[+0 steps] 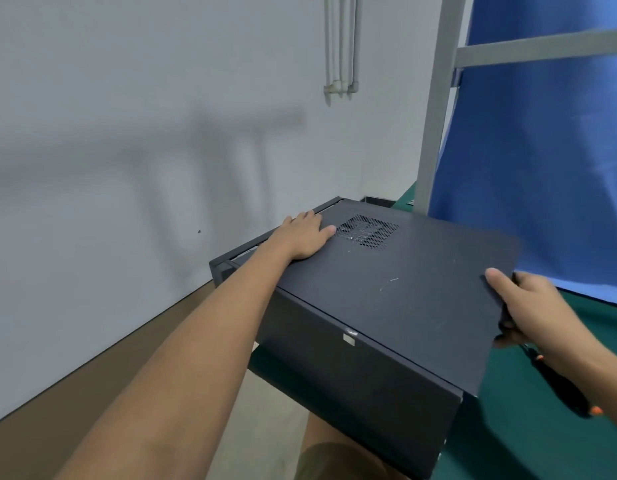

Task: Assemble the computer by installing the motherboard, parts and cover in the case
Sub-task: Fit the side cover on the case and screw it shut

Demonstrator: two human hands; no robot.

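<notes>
Here the cover point(404, 271) lies over the computer case point(220, 270) — left hand point(305, 235) flat, fingers released, right hand point(532, 306) fingers grasping its edge — side label point(349, 338) unreadable.

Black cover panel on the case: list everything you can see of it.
The cover is a matte black panel, sheet metal by its look, with a perforated vent patch toward its far end and a few pale scratches. It lies on top of the case, not fully seated: case frame shows past its far-left edge. The left hand rests flat beside the vent; the right hand grips its right edge.
</notes>
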